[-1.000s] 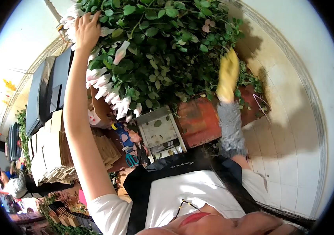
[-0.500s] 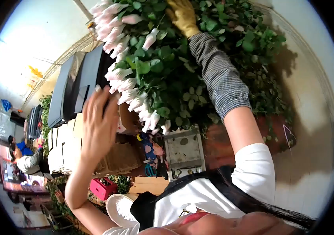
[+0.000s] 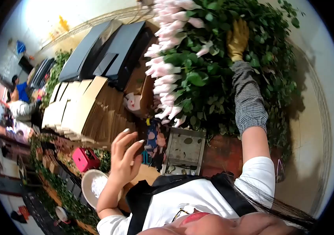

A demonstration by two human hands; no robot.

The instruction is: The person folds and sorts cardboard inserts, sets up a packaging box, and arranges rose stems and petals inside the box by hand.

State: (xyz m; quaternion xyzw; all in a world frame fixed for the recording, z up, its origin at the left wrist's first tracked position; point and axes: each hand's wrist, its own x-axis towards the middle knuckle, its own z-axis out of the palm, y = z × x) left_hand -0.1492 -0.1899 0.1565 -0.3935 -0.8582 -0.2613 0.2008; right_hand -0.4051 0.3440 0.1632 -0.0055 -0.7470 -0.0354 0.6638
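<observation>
My right hand (image 3: 238, 39) wears a yellow work glove and a checked sleeve. It lies with fingers stretched out on a large heap of leafy flower stems (image 3: 221, 90), touching the leaves. Along the heap's left side is a row of pale pink flower heads (image 3: 165, 68), which look wrapped in ribbed white sleeves. My left hand (image 3: 124, 158) is bare and raised in the air, fingers apart and loosely bent, holding nothing. It is nearest to the stack of cardboard sheets (image 3: 73, 105) and a pale bowl (image 3: 86, 188) with white bits inside.
A metal tray (image 3: 184, 147) sits below the heap on a reddish surface (image 3: 223, 156). Dark boxes (image 3: 124, 51) stand behind the cardboard. A pink container (image 3: 85, 159) is at lower left. Other people (image 3: 21, 105) are at the far left.
My left hand has come down and toward my body, away from the flower heads. My right hand still rests on the leaves. The whole view has shifted, with the heap now farther right.
</observation>
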